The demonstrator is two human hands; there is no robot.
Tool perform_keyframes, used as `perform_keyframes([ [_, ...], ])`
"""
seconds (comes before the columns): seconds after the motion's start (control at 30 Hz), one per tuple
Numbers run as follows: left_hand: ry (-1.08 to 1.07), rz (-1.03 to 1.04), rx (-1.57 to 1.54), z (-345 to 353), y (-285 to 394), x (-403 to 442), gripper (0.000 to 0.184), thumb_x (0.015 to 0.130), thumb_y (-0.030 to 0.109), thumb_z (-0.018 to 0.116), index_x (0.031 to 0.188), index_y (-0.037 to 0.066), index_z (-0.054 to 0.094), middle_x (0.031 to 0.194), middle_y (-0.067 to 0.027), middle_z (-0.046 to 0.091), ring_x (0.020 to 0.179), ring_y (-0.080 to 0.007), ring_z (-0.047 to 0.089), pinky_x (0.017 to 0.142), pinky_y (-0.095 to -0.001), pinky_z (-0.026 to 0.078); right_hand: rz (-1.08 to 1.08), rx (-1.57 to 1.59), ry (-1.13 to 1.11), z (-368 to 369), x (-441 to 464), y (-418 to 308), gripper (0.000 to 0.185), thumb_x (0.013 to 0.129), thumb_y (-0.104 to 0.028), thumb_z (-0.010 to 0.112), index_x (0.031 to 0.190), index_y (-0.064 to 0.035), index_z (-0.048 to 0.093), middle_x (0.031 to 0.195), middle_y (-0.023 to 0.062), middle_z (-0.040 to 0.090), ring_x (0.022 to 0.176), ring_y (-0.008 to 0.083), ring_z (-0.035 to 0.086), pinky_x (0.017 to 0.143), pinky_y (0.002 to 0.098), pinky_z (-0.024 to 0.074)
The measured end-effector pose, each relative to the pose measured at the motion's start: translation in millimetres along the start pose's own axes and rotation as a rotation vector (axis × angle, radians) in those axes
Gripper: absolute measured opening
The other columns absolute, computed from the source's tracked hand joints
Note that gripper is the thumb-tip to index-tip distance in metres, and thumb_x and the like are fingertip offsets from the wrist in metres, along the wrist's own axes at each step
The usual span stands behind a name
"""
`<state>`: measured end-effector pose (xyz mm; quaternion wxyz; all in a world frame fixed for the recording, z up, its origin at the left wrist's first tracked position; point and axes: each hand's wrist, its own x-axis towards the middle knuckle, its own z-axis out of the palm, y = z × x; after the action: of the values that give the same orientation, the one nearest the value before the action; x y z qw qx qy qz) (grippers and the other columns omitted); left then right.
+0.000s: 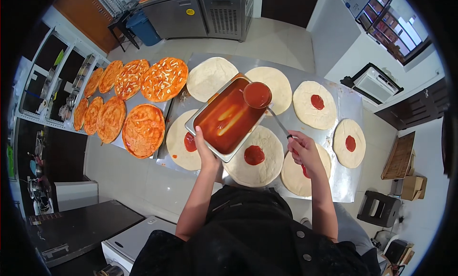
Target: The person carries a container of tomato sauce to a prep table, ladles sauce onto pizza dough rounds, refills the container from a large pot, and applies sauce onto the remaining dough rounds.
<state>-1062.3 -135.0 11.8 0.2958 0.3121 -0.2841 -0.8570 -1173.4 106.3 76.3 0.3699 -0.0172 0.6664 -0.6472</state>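
My left hand (206,151) grips the near-left edge of a metal food pan (226,157), tilted above the table. Red sauce (214,117) coats its inside. A ladle (279,121) is in my right hand (306,154), fingers wrapped round its handle. The ladle's bowl, full of sauce, is over the pan's far right corner. Flat dough rounds lie beneath and around. Red sauce spots mark the front middle dough (265,171), the far-right dough (341,154) and others. The back-left dough (212,80) looks bare. My right hand partly hides the front-right dough (296,178).
The doughs rest on a metal table (346,185). Left of them are several sauce-covered rounds (143,130), some with pale strips on top (164,79). A steel counter (183,18) and blue bin (143,27) stand beyond; a dark stool (379,208) is at right.
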Motion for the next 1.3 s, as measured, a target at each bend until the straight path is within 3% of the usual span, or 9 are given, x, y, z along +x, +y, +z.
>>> perform_keyframes([
  [0.27, 0.050, 0.084, 0.041, -33, 13, -2, 0.062, 0.089, 0.052, 0.045, 0.132, 0.007, 0.037, 0.131, -0.0109, 0.045, 0.118, -0.0251, 0.047, 0.100, -0.0372, 0.036, -0.047, -0.039, 0.091, -34, 67, -9, 0.034, 0.087, -0.013, 0.055, 0.117, 0.0005, 0.050, 0.064, -0.0007, 0.048, 0.042, 0.0031, 0.033, 0.036, 0.0202, 0.0233],
  [0.37, 0.087, 0.111, 0.054, -35, 23, -13, 0.063, 0.089, 0.052, 0.045, 0.132, 0.007, 0.037, 0.131, -0.0107, 0.045, 0.118, -0.0248, 0.047, 0.100, -0.0366, 0.036, -0.116, -0.112, 0.148, -43, 106, 10, 0.033, 0.086, -0.016, 0.056, 0.113, 0.0018, 0.054, 0.063, 0.0010, 0.051, 0.044, 0.0042, 0.039, 0.038, 0.0220, 0.0299],
  [0.43, 0.127, 0.147, 0.085, -35, 28, -17, 0.063, 0.089, 0.052, 0.045, 0.132, 0.007, 0.037, 0.131, -0.0108, 0.045, 0.118, -0.0246, 0.046, 0.100, -0.0365, 0.036, -0.274, -0.497, 0.328, -48, 134, 32, 0.030, 0.084, -0.017, 0.058, 0.107, 0.0012, 0.058, 0.066, 0.0090, 0.059, 0.050, 0.0150, 0.054, 0.048, 0.0291, 0.0425],
  [0.47, 0.127, 0.148, 0.082, -38, 30, -18, 0.063, 0.089, 0.052, 0.045, 0.132, 0.007, 0.037, 0.131, -0.0108, 0.045, 0.118, -0.0246, 0.046, 0.100, -0.0365, 0.036, -0.276, -0.499, 0.328, -51, 146, 45, 0.030, 0.084, -0.017, 0.058, 0.107, 0.0012, 0.058, 0.066, 0.0090, 0.059, 0.050, 0.0150, 0.054, 0.048, 0.0291, 0.0425],
  [0.57, 0.130, 0.157, 0.085, -47, 33, -22, 0.064, 0.090, 0.052, 0.044, 0.132, 0.005, 0.036, 0.131, -0.0113, 0.044, 0.120, -0.0238, 0.045, 0.101, -0.0359, 0.035, -0.494, -0.686, 0.410, -54, 163, 66, 0.026, 0.081, -0.013, 0.058, 0.105, -0.0039, 0.060, 0.077, 0.0218, 0.062, 0.074, 0.0367, 0.062, 0.067, 0.0384, 0.0485],
  [0.7, 0.152, 0.183, 0.103, -52, 38, -27, 0.064, 0.089, 0.053, 0.044, 0.132, 0.005, 0.036, 0.132, -0.0113, 0.043, 0.120, -0.0244, 0.044, 0.101, -0.0365, 0.035, -0.551, -0.860, 0.436, -49, 159, 70, 0.030, 0.084, -0.014, 0.057, 0.110, -0.0013, 0.058, 0.069, 0.0177, 0.062, 0.060, 0.0272, 0.061, 0.059, 0.0340, 0.0477],
  [0.77, 0.165, 0.186, 0.102, -51, 41, -30, 0.064, 0.089, 0.053, 0.044, 0.133, 0.006, 0.035, 0.133, -0.0113, 0.042, 0.120, -0.0252, 0.044, 0.101, -0.0372, 0.034, -0.577, -0.831, 0.463, -44, 156, 72, 0.028, 0.084, -0.012, 0.056, 0.110, -0.0013, 0.059, 0.079, 0.0233, 0.062, 0.072, 0.0354, 0.062, 0.067, 0.0377, 0.0487],
  [0.87, 0.172, 0.186, 0.085, -57, 42, -29, 0.065, 0.089, 0.053, 0.044, 0.133, 0.006, 0.035, 0.133, -0.0114, 0.042, 0.121, -0.0254, 0.043, 0.102, -0.0372, 0.033, -0.542, -0.836, 0.462, -41, 152, 69, 0.028, 0.084, -0.010, 0.055, 0.110, -0.0018, 0.058, 0.088, 0.0239, 0.063, 0.082, 0.0370, 0.062, 0.072, 0.0393, 0.0485],
  [1.3, 0.212, 0.188, 0.115, -47, 50, -39, 0.067, 0.089, 0.054, 0.043, 0.135, 0.006, 0.033, 0.135, -0.0116, 0.040, 0.123, -0.0263, 0.041, 0.102, -0.0384, 0.033, -0.602, -0.965, 0.520, -38, 145, 69, 0.031, 0.080, -0.005, 0.053, 0.111, -0.0069, 0.057, 0.085, 0.0191, 0.060, 0.076, 0.0369, 0.060, 0.067, 0.0431, 0.0476],
])
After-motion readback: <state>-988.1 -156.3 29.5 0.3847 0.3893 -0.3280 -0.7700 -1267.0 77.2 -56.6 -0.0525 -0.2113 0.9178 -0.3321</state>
